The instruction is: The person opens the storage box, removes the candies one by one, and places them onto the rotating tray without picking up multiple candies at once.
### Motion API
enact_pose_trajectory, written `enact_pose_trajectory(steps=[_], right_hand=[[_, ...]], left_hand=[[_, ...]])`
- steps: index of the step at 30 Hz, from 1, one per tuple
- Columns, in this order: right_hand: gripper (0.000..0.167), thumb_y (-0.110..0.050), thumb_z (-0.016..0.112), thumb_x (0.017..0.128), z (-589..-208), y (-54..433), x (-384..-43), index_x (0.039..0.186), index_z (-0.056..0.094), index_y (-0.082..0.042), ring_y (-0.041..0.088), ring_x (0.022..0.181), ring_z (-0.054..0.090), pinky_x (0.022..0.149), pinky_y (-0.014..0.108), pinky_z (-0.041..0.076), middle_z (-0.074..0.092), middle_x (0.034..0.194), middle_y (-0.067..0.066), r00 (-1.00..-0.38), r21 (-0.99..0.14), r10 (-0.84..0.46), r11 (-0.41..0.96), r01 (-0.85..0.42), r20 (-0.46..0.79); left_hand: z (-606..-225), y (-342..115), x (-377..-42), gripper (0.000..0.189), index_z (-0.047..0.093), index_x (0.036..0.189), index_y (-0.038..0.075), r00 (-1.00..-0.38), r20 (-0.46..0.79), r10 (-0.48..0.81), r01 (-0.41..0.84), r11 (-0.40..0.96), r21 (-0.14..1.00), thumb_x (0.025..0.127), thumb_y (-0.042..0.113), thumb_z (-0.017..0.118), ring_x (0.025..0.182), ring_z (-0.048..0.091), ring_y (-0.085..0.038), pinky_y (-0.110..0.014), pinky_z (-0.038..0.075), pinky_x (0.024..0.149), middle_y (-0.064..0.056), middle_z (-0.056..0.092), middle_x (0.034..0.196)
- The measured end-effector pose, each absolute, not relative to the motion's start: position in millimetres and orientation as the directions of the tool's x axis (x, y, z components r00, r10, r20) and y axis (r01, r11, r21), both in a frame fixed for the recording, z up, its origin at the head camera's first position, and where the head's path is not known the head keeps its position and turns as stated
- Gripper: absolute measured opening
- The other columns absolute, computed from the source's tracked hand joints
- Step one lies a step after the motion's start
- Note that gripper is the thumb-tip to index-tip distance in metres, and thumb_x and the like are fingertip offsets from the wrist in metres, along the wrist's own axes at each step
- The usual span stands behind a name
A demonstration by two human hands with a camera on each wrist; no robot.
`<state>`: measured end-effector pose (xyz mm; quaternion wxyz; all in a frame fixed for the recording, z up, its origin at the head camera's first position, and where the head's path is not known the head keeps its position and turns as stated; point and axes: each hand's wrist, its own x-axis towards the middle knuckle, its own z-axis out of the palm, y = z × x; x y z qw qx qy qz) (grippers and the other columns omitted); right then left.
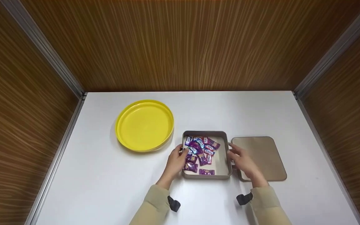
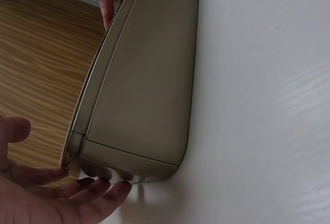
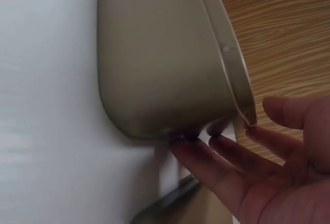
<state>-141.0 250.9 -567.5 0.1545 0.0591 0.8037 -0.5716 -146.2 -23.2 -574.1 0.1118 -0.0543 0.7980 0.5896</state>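
Note:
A square, brownish-grey tin box (image 1: 206,177) sits on the white table without its lid. Several small wrapped candies (image 1: 202,159), purple, blue and red, lie inside, mostly toward its left half. My left hand (image 1: 177,161) is at the tin's left side, its fingertips against the outer wall and its thumb raised by the rim. From the other side, my right hand (image 1: 244,161) touches the right wall with extended fingers, the thumb apart from the rim in the right wrist view. The flat tin lid (image 1: 266,156) lies on the table, partly under the right hand and forearm.
A round yellow tray (image 1: 145,126) stands at the back left of the white table (image 1: 105,187). Wood-grain panels (image 1: 186,47) enclose the table at the back and both sides. Black straps (image 1: 173,203) hang at both wrists.

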Motion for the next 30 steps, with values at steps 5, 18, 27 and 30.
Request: enact_pose_trajectory(steps=[5,18,27,30], right_hand=[[0.055,-0.01,0.049,0.102,-572,248,-140,0.153,0.03,-0.005,0.049,0.124,0.048,0.087,0.057,0.051,0.039,0.142,0.035,-0.948,-0.915,-0.083,0.301,0.27,-0.307],[0.055,-0.012,0.051,0.101,-584,224,-145,0.153,0.033,-0.009,0.046,0.125,0.049,0.091,0.054,0.05,0.043,0.14,0.032,-0.935,-0.918,-0.057,0.217,0.331,-0.351],[0.055,-0.014,0.053,0.1,-582,218,-148,0.152,0.035,-0.008,0.046,0.125,0.049,0.091,0.054,0.05,0.048,0.137,0.03,-0.934,-0.916,-0.068,0.231,0.327,-0.35],[0.055,-0.015,0.054,0.1,-584,219,-150,0.152,0.035,-0.009,0.046,0.126,0.048,0.092,0.054,0.049,0.048,0.138,0.029,-0.93,-0.92,-0.078,0.198,0.339,-0.359]], left_hand=[[-574,-25,-147,0.052,0.041,0.144,-0.004,-0.97,-0.241,0.039,-0.221,0.28,0.934,0.102,0.026,0.048,0.121,0.054,-0.034,-0.046,0.042,0.103,-0.023,0.05,0.138],[-573,-37,-145,0.063,0.035,0.145,-0.008,-0.998,-0.037,-0.053,-0.057,0.429,0.902,0.095,0.019,0.061,0.129,0.042,-0.043,-0.052,0.032,0.109,-0.03,0.043,0.14],[-568,-24,-139,0.055,0.053,0.133,-0.007,-0.942,0.324,0.087,0.294,0.678,0.674,0.085,0.011,0.072,0.13,0.043,-0.038,-0.046,0.039,0.106,-0.025,0.045,0.139],[-565,-19,-144,0.041,0.063,0.122,-0.003,-0.916,0.324,0.238,0.391,0.719,0.574,0.085,0.01,0.072,0.12,0.053,-0.033,-0.042,0.044,0.102,-0.019,0.056,0.128]])
